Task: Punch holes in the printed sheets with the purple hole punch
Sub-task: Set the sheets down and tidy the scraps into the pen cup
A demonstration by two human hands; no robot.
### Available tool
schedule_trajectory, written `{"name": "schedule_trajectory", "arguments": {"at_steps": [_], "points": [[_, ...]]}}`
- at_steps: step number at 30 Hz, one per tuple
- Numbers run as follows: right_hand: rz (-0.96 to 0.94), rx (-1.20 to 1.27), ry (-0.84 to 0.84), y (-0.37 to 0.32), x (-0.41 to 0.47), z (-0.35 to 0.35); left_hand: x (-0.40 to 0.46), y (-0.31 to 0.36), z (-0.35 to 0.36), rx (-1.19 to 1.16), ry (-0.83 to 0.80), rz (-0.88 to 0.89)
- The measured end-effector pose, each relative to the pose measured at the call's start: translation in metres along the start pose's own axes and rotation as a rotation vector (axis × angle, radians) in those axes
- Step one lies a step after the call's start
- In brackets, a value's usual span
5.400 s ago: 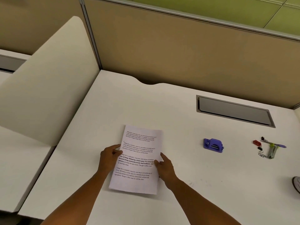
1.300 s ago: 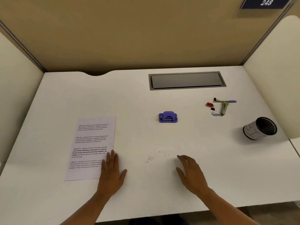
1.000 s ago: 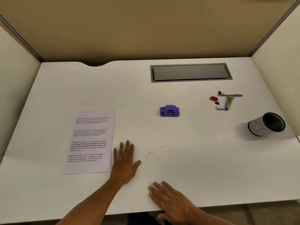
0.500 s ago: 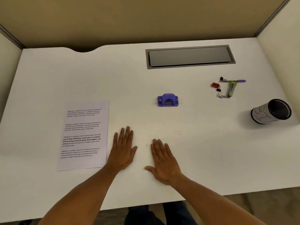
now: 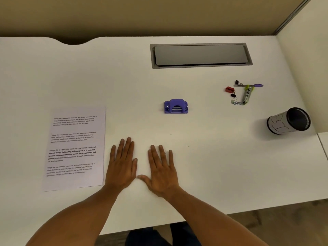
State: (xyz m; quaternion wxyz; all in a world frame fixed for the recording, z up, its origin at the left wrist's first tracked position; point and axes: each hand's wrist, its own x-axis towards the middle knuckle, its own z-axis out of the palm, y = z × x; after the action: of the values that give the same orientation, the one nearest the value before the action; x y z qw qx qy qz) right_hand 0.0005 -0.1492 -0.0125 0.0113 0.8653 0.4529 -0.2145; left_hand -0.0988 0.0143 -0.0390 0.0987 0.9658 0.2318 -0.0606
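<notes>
Two hands lie flat on the white bench [image 5: 204, 157], palms down and side by side. The left hand [image 5: 122, 167] has its fingers straight and spread, grasping nothing; its outer edge sits just beside the right border of the printed sheets [image 5: 76, 148]. The right hand [image 5: 163, 173] is likewise released, fingers extended, thumb pointing toward the left hand.

The printed sheets lie flat as one stack at the left; how many sheets it holds cannot be told. Four blocks of text show on the top page.

One purple hole punch [image 5: 176, 106] stands near the bench's middle, beyond both hands and well apart from the stack.

Farther right is a small cluster: one red sharpener [image 5: 229, 89], two black binder clips [image 5: 233, 95], one purple pen [image 5: 252, 85], one green stapler [image 5: 247, 95] and some paper clips [image 5: 235, 102]. One mesh pen cup [image 5: 288, 120] lies on its side near the right edge. One grey cable hatch [image 5: 200, 55] is set into the bench at the back.
</notes>
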Motion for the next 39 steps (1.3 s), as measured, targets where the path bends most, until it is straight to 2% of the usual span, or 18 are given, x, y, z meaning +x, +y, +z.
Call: {"name": "schedule_trajectory", "arguments": {"at_steps": [6,11,15,18,26,32,36,39], "points": [[0.139,0.017,0.099,0.048,0.004,-0.007,0.001,0.0,0.001,-0.033,0.016,-0.012],[0.142,-0.027,0.148,0.079,-0.01,-0.004,0.001,-0.001,0.003,-0.049,0.013,-0.012],[0.505,0.035,0.189,0.096,-0.02,-0.003,0.001,-0.001,0.004,-0.062,0.02,-0.012],[0.623,0.102,0.156,0.097,-0.017,0.001,0.001,-0.001,0.004,-0.055,0.02,-0.009],[0.324,-0.008,0.168,0.102,-0.008,0.001,0.0,0.0,0.003,-0.041,0.024,-0.012],[0.011,-0.037,0.144,0.12,-0.006,-0.009,0.001,-0.001,0.003,-0.055,0.023,-0.007],[-0.326,-0.116,0.146,0.139,-0.021,-0.002,0.0,-0.001,0.004,-0.05,0.025,-0.007],[-0.405,-0.2,0.114,0.145,-0.028,0.003,0.0,-0.002,0.004,-0.052,0.02,-0.007]]}}
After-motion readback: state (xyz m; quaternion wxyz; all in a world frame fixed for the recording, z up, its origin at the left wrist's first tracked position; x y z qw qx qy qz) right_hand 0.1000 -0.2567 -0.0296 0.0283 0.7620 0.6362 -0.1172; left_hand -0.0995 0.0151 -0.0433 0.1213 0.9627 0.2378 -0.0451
